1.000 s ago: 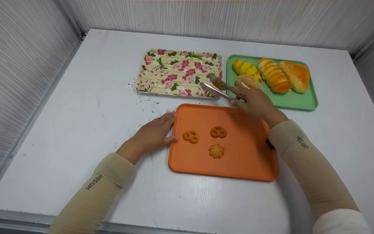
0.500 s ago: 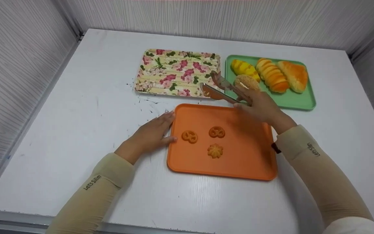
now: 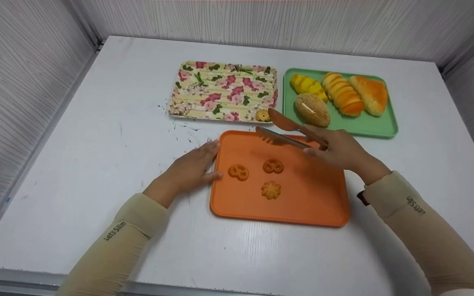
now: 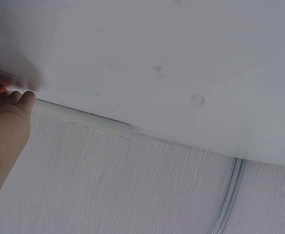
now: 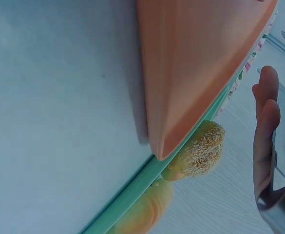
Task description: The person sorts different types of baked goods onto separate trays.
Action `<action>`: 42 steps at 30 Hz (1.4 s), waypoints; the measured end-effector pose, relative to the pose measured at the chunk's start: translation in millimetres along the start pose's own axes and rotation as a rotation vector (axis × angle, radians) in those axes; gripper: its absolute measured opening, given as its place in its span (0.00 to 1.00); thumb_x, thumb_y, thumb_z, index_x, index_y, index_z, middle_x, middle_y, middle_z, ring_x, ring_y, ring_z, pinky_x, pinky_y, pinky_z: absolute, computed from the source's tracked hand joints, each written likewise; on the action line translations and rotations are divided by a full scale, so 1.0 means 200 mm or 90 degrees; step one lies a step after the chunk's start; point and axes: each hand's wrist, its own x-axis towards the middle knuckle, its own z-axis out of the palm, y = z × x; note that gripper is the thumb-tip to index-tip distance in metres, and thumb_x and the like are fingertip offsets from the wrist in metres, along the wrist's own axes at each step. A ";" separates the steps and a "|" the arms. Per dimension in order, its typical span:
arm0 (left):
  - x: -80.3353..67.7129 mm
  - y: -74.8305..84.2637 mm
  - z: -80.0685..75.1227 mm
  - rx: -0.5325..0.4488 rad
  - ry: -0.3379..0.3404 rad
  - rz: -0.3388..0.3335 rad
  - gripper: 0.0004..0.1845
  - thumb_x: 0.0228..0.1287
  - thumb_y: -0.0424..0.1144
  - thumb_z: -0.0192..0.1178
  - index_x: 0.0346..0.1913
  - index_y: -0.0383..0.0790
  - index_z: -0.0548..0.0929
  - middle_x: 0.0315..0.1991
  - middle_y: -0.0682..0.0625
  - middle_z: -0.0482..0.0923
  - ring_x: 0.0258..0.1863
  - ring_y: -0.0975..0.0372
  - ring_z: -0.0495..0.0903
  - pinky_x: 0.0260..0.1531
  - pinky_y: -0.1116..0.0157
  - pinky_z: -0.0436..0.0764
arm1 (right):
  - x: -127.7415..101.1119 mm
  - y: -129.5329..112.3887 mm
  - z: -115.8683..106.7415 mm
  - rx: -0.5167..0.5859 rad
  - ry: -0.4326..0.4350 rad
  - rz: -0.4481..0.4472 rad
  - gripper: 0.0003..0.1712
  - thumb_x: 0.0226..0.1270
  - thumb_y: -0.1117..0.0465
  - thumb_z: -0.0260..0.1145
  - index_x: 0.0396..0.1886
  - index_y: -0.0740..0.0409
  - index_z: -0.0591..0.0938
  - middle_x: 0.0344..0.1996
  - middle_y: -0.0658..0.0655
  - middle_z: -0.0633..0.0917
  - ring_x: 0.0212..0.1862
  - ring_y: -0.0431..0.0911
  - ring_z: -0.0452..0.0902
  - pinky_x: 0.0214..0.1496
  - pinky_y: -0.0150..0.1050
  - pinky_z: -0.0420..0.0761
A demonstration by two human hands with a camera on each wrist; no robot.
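My left hand (image 3: 187, 172) rests at the left edge of the orange tray (image 3: 311, 211), thumb and fingers extended along its rim. Two pretzel-shaped cookies (image 3: 273, 166) and one flower-shaped cookie (image 3: 271, 190) lie on that tray. In my right hand (image 3: 342, 150) I hold metal tongs (image 3: 284, 122) above the tray's far edge. The tongs' tips are spread, with nothing between them. Just beyond the tips, a round cookie (image 3: 263, 115) lies in the near right corner of the floral tray (image 3: 204, 88). The right wrist view shows fingers (image 5: 265, 131) curled along the tongs' metal.
At the back right a green tray (image 3: 368, 129) bears several breads, among them a sesame bun (image 3: 312, 110) and a triangular pastry (image 3: 369, 94). It stands beside the floral tray. Wood-patterned panels (image 3: 261, 22) border the white table (image 3: 97, 144).
The tongs have drawn back from the floral tray toward the orange tray, and the round cookie now lies released on the floral tray. My left hand has stayed at the orange tray's edge.
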 end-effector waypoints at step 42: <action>0.00 -0.01 0.01 -0.002 0.008 0.016 0.45 0.69 0.62 0.46 0.76 0.39 0.42 0.76 0.47 0.40 0.74 0.57 0.41 0.70 0.57 0.48 | -0.15 0.03 0.02 0.016 -0.095 -0.124 0.29 0.65 0.49 0.66 0.65 0.48 0.75 0.42 0.48 0.86 0.27 0.35 0.76 0.27 0.36 0.75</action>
